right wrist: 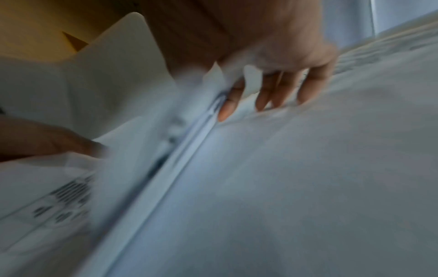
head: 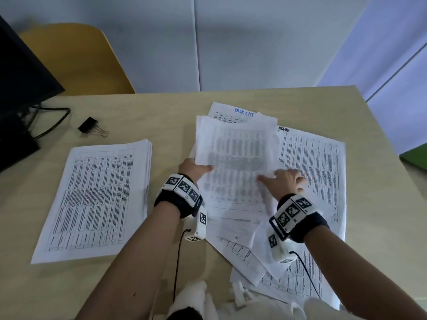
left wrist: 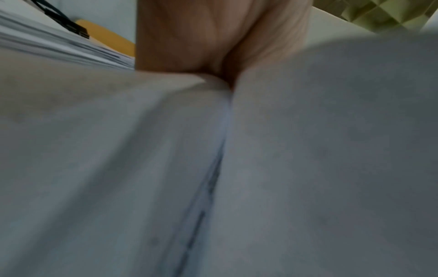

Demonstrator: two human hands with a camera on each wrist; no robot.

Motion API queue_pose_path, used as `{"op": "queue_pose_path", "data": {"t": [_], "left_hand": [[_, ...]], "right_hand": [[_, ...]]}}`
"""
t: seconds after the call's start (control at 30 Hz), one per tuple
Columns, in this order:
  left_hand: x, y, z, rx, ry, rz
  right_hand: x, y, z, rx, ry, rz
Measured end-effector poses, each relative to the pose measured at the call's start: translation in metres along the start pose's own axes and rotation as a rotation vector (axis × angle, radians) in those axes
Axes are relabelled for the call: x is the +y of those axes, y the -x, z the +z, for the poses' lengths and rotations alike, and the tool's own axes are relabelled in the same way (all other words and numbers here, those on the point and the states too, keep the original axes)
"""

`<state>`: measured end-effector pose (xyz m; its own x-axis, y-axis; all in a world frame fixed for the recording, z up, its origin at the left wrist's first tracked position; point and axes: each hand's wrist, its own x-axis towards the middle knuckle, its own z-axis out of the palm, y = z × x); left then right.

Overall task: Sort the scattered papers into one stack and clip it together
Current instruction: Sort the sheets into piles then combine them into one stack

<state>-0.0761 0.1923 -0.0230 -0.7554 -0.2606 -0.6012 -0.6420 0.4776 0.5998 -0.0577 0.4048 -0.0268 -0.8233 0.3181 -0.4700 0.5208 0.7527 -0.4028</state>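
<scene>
**deskwatcher:** So where's everything at? From the head view I see a neat stack point(head: 97, 199) of printed sheets on the left side of the desk point(head: 161, 107), and a messy spread of loose papers point(head: 312, 172) on the right.

**paperpusher:** Yep. The left hand point(head: 193, 168) is pinching a lifted sheaf point(head: 235, 153) by its lower left edge, thumb on top of the page. The sheaf is raised off the pile and blurry. The right hand point(head: 285, 181) is at the sheaf's lower right corner, and in the right wrist view its fingers point(right wrist: 226, 108) curl around paper edges, so it's gripping sheets too.

**deskwatcher:** And the clip?

**paperpusher:** The black binder clip point(head: 89, 128) sits on the desk, up and left of the neat stack, well apart from both hands. Just left of it are a dark cable point(head: 57, 112) and the base of a monitor point(head: 18, 88).

**deskwatcher:** Left wrist view any use?

**paperpusher:** Mostly blurry paper up close, with the palm on a fold.
</scene>
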Motion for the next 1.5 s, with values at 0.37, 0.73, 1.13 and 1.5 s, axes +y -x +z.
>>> {"op": "queue_pose_path", "data": {"t": [0.37, 0.73, 1.13, 1.5], "left_hand": [[-0.022, 0.001, -0.013, 0.198, 0.159, 0.023], [-0.031, 0.000, -0.013, 0.145, 0.139, -0.138], [-0.021, 0.011, 0.007, 0.020, 0.229, -0.014], [-0.045, -0.003, 0.017, -0.103, 0.648, 0.032]], "right_hand": [[0.006, -0.010, -0.012, 0.083, 0.056, -0.169], [0.011, -0.005, -0.032, 0.051, 0.200, -0.024], [-0.059, 0.040, -0.066, 0.540, 0.307, -0.729], [-0.051, 0.045, 0.042, -0.445, 0.170, -0.609]]}}
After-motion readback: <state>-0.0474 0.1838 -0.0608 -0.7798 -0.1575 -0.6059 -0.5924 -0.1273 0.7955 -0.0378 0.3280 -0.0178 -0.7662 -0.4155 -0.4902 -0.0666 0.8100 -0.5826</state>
